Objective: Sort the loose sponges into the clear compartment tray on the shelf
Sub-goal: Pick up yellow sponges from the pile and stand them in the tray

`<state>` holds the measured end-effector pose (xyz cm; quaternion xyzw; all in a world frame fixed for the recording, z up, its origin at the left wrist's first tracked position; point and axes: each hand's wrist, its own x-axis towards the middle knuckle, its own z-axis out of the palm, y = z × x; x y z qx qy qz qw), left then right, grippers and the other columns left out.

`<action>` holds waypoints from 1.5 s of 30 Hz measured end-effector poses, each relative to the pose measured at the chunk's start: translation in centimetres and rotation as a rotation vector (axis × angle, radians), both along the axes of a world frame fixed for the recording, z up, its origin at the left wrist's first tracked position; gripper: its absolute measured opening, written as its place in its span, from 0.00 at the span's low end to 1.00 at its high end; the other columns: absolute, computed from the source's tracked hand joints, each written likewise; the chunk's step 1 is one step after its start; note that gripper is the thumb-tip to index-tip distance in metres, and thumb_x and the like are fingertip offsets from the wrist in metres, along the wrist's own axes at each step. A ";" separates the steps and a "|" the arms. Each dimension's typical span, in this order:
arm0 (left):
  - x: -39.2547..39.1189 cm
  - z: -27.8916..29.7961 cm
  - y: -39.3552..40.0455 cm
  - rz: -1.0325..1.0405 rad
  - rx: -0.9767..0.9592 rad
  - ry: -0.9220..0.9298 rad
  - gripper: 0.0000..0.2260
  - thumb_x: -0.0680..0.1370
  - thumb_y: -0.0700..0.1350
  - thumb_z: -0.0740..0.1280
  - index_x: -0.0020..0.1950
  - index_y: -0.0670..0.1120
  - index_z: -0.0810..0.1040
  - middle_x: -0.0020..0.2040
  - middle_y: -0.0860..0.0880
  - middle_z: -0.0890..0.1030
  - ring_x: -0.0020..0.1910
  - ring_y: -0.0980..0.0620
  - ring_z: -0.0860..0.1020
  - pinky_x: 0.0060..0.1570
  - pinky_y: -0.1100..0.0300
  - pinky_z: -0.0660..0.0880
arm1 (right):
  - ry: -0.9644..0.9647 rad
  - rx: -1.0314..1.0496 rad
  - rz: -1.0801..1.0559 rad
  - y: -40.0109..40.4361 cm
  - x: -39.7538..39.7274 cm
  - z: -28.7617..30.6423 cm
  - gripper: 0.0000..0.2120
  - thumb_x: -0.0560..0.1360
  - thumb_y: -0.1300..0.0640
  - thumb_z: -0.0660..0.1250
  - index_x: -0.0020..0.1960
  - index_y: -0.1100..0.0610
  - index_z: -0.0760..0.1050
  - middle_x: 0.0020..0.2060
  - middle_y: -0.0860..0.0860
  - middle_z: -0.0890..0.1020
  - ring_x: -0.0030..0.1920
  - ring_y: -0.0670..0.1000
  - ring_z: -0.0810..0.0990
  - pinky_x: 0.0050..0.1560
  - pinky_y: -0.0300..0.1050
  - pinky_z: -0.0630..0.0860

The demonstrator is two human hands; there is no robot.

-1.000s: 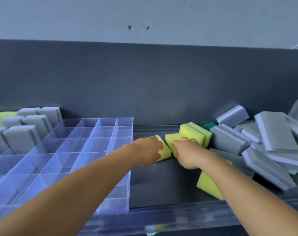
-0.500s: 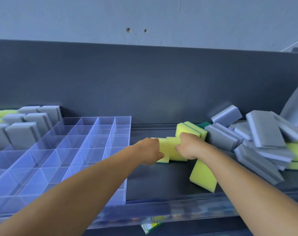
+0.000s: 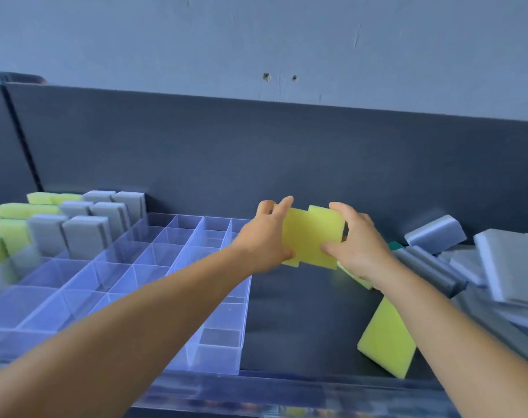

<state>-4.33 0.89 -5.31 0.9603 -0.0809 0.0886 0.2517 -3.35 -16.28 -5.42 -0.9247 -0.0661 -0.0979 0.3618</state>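
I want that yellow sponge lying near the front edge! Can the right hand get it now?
Probably not yet. The right hand and left hand are both holding yellow sponges. The loose yellow sponge lies uncovered below the right forearm.

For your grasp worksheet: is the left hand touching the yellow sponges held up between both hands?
Touching. The head view shows the left hand with thumb and fingers wrapped over the left edge of the yellow sponges.

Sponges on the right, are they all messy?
Yes. The grey sponges lie jumbled and overlapping, and one yellow sponge leans tilted. The ones in the clear tray stand upright in rows.
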 end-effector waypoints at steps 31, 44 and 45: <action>7.0 2.8 28.8 0.184 0.181 -0.148 0.16 0.75 0.45 0.69 0.63 0.50 0.74 0.58 0.50 0.73 0.53 0.45 0.76 0.48 0.54 0.74 | -0.294 -0.097 0.066 26.7 8.1 1.4 0.11 0.72 0.59 0.68 0.55 0.52 0.75 0.56 0.47 0.69 0.46 0.54 0.76 0.47 0.46 0.74; 10.1 0.8 27.7 0.147 0.446 -0.072 0.15 0.76 0.38 0.65 0.62 0.47 0.72 0.59 0.47 0.69 0.49 0.45 0.73 0.38 0.55 0.68 | -0.197 -0.289 0.090 28.0 11.4 -1.2 0.11 0.75 0.56 0.67 0.56 0.52 0.72 0.56 0.48 0.70 0.44 0.54 0.74 0.44 0.45 0.73; 10.3 0.6 27.6 0.135 0.498 -0.077 0.14 0.77 0.40 0.66 0.62 0.46 0.71 0.59 0.47 0.69 0.54 0.45 0.73 0.38 0.55 0.68 | -0.204 -0.308 0.100 28.1 11.5 -1.4 0.11 0.75 0.56 0.67 0.56 0.53 0.72 0.57 0.48 0.70 0.45 0.54 0.73 0.44 0.45 0.72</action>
